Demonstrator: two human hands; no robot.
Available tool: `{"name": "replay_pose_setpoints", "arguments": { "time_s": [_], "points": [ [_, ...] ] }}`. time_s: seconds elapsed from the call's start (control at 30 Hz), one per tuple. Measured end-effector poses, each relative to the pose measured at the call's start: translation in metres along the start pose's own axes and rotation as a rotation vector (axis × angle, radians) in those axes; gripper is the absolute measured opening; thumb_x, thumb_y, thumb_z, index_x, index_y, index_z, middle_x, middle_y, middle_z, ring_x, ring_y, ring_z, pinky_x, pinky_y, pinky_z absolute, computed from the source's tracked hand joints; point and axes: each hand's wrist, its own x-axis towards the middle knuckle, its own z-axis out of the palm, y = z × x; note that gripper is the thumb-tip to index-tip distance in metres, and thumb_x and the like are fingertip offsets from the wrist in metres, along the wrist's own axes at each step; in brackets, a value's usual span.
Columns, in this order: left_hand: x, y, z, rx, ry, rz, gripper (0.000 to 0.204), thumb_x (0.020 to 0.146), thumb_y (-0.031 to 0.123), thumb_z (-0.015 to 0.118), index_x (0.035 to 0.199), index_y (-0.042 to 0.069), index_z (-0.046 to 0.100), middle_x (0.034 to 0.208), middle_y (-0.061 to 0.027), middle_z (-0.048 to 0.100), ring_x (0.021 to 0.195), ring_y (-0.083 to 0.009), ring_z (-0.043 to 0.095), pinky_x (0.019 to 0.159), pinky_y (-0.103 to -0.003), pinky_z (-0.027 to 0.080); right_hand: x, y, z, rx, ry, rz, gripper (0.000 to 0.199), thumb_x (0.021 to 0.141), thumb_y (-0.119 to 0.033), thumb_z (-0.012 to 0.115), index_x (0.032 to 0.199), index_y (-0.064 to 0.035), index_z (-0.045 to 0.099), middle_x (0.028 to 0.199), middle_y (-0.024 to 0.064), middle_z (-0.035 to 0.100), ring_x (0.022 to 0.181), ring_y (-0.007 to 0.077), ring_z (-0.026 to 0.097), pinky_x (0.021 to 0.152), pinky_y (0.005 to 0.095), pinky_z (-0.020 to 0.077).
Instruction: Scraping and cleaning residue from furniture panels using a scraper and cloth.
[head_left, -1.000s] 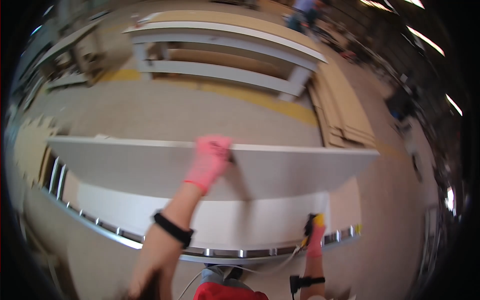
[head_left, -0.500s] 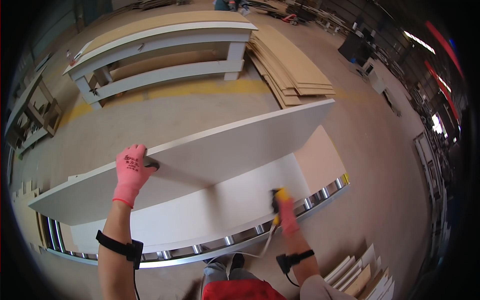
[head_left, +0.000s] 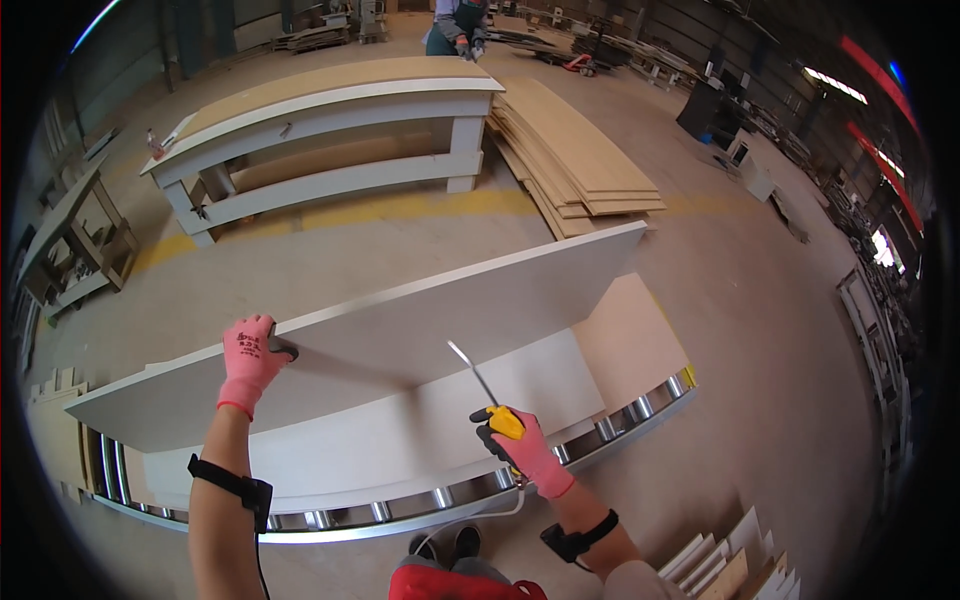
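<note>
Your left hand (head_left: 250, 362) is clamped over the top edge of the grey panel (head_left: 440, 325), which stands along the far edge of the roller conveyor (head_left: 381, 511). Well apart, your right hand (head_left: 530, 452) is closed round the yellow air gun (head_left: 507, 422), above the conveyor's near edge.

- Tilted grey panel (head_left: 375, 345): wall ahead of right hand (head_left: 527, 450), spans both sides of left hand (head_left: 252, 362).
- Between hands: open air above white board (head_left: 340, 455).
- Yellow air gun (head_left: 507, 423) juts forward from right hand; white hose (head_left: 497, 514) loops behind.

Matt panel (head_left: 380, 345), glossy metal rollers (head_left: 442, 497)
</note>
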Motion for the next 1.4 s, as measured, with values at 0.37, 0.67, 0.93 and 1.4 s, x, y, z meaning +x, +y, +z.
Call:
{"name": "replay_pose_setpoints", "arguments": {
  "time_s": [0.37,0.67,0.93,1.4],
  "points": [
    [-0.003,0.009,-0.012,0.078,-0.029,-0.037,0.040,0.058,0.032,0.078,0.086,0.012,0.058,0.088,-0.0043,0.058,0.089,-0.0232,0.054,0.078,-0.034,0.041,-0.070,0.049,0.125,-0.670,-0.799,-0.019,0.045,0.077,-0.030,0.058,0.117,-0.0112,0.049,0.093,0.0143,0.062,0.088,0.0317,0.059,0.081,0.0387,0.0454],
    [-0.017,0.013,-0.015,0.044,-0.023,-0.036,0.039,0.059,0.032,0.077,0.088,0.011,0.061,0.088,-0.0056,0.059,0.087,-0.0239,0.055,0.076,-0.034,0.043,-0.090,0.057,0.208,-0.658,-0.852,-0.152,0.038,0.080,-0.029,0.054,0.113,-0.0118,0.049,0.092,0.0108,0.063,0.088,0.0284,0.061,0.080,0.0365,0.0453],
    [-0.020,0.004,-0.008,-0.006,0.175,0.070,0.030,0.063,0.034,0.072,0.080,0.012,0.060,0.083,-0.0079,0.059,0.084,-0.0259,0.056,0.073,-0.036,0.045,-0.072,0.240,0.057,-1.200,-1.111,-0.033,0.053,0.073,-0.040,0.058,0.120,-0.0171,0.051,0.113,0.0104,0.058,0.107,0.0254,0.054,0.090,0.0386,0.0424],
    [-0.011,-0.005,-0.009,0.020,-0.050,0.003,0.033,0.067,0.033,0.073,0.088,0.013,0.058,0.088,-0.0033,0.058,0.088,-0.0222,0.056,0.074,-0.036,0.043,-0.041,0.269,0.029,-1.528,-0.691,0.241,0.072,0.069,-0.032,0.068,0.129,-0.0071,0.038,0.130,0.0138,0.046,0.113,0.0256,0.051,0.094,0.0338,0.0413]
  ]
}}
